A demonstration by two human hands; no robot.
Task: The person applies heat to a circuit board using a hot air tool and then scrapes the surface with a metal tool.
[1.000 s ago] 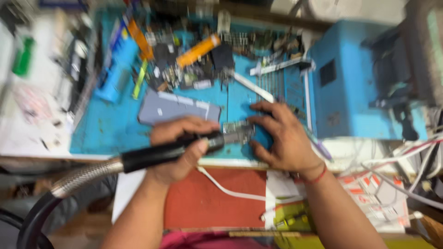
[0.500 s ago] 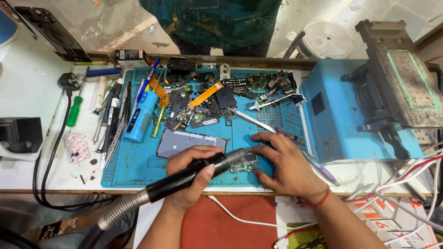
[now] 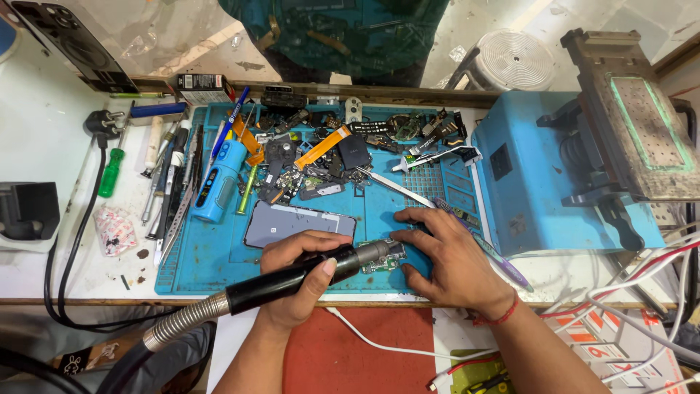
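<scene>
Hands unmoved, phone panel beside nozzle

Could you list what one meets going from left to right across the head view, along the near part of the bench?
Black box → black cable → handpiece's metal hose → left hand gripping the black handpiece → small circuit board → right hand → blue machine → white wires.

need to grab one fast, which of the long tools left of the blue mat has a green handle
The screwdriver lying on the white table just left of the mat, beside the black cable. Its handle is bright green; the other tools there are grey, black or white.
</scene>
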